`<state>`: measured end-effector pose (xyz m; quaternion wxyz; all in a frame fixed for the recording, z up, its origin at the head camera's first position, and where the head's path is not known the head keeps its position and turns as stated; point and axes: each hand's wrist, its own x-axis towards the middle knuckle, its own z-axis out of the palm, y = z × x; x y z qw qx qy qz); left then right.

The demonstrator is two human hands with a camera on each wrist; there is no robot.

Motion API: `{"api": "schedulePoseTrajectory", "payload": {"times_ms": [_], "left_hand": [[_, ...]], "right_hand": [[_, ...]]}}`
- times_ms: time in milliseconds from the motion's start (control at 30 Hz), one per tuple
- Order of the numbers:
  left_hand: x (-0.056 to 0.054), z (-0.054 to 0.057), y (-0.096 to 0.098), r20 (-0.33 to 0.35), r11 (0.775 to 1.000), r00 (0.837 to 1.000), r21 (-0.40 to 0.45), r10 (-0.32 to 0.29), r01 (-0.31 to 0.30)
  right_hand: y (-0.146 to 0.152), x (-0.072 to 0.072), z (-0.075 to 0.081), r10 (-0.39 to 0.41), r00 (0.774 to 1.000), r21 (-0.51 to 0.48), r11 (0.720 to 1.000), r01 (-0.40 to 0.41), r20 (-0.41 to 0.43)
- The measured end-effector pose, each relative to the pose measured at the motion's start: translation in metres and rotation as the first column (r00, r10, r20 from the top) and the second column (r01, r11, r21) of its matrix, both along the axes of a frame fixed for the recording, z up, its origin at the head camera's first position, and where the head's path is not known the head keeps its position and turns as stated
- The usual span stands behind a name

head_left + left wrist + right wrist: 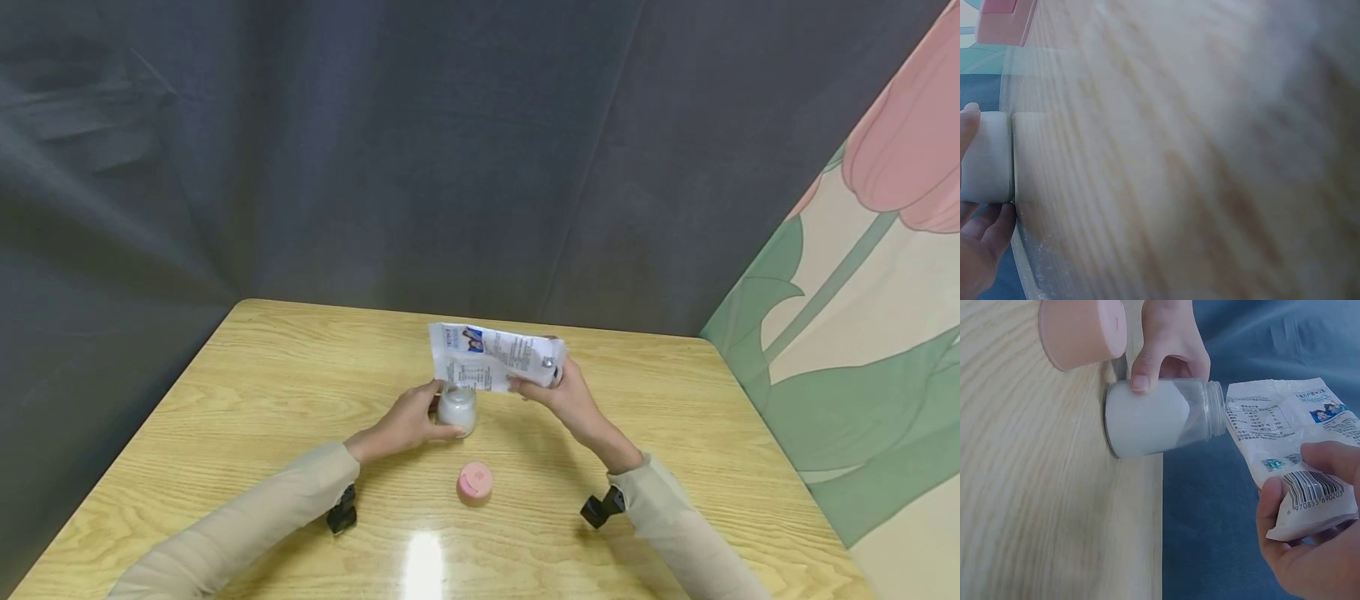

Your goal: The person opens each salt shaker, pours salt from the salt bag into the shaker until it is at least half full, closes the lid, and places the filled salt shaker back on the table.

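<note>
A clear glass jar point(457, 412) stands on the table, mostly filled with white powder or fine grains. My left hand point(408, 421) grips it from the left side, thumb in front and fingers behind. In the right wrist view, the white contents point(1141, 419) slope up towards one side below the open rim. My right hand point(566, 404) holds a white printed packet point(495, 358) by its right end, thumb on the near face. The packet lies almost level, its left end at the jar's mouth. Whether anything flows out of it cannot be seen.
A pink round cap point(476, 482) rests on the wooden table point(300, 375), nearer than the jar. Dark cloth point(450, 167) hangs behind the table's far edge. A flower-patterned curtain point(862, 375) borders the right side.
</note>
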<state>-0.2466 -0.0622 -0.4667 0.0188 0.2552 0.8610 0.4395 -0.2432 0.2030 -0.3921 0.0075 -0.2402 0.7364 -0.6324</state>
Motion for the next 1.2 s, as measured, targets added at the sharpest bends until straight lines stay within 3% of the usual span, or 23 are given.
{"api": "schedulePoseTrajectory", "payload": {"times_ms": [567,933,1200], "left_hand": [[-0.002,0.0,0.0,-0.042,1.0,0.999,-0.014,-0.001,0.001],[-0.001,0.0,-0.001,-0.048,1.0,0.999,-0.022,-0.005,0.004],[-0.001,-0.002,-0.002,-0.043,1.0,0.999,-0.016,-0.001,0.0]], "right_hand": [[0.003,0.003,-0.006,0.015,0.995,-0.043,0.999,-0.011,0.097],[0.006,0.0,-0.016,0.062,0.997,-0.024,0.998,-0.06,0.054],[0.008,0.0,-0.019,0.049,0.999,0.036,0.998,-0.049,0.02]]}}
